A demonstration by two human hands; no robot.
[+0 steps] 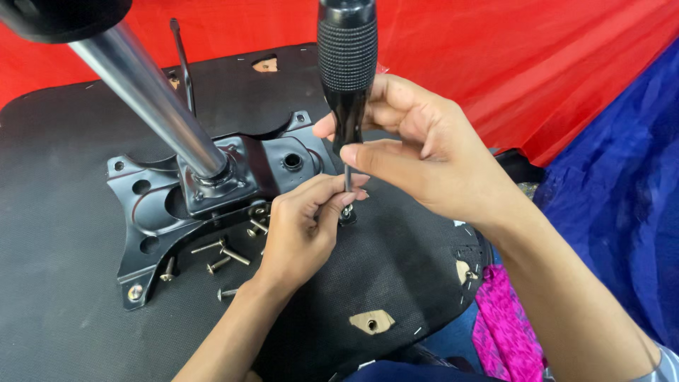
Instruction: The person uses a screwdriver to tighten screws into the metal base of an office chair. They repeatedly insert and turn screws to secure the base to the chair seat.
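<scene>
**Screwdriver upright on a bolt at the plate's corner**

Under your hands lies the broad black fabric-covered seat underside, flat and stiff, with small cut-outs showing pale wood. Behind it hangs red sheeting, with blue cloth at your right. Bolted onto the seat sits the black stamped-steel mounting plate, heavy-looking and rigid, and the polished chrome column rises from it, tilted toward the upper left.

Your right hand grips the black screwdriver with the knurled round handle; your fingers are closed around the smooth lower part of the handle, just under the knurling. The tool stands nearly upright. The knurled band would likely give the surer hold, as the glossy part below looks slippery.

Your left hand is closed in a pinch at the small silver bolt with washer, which stands on the seat just beside the plate's right edge, under the screwdriver tip. It is small, hard and probably easy to drop; hold it by the head and washer.

Loose silver flat-headed bolts lie scattered on the seat just left of your left hand.
</scene>
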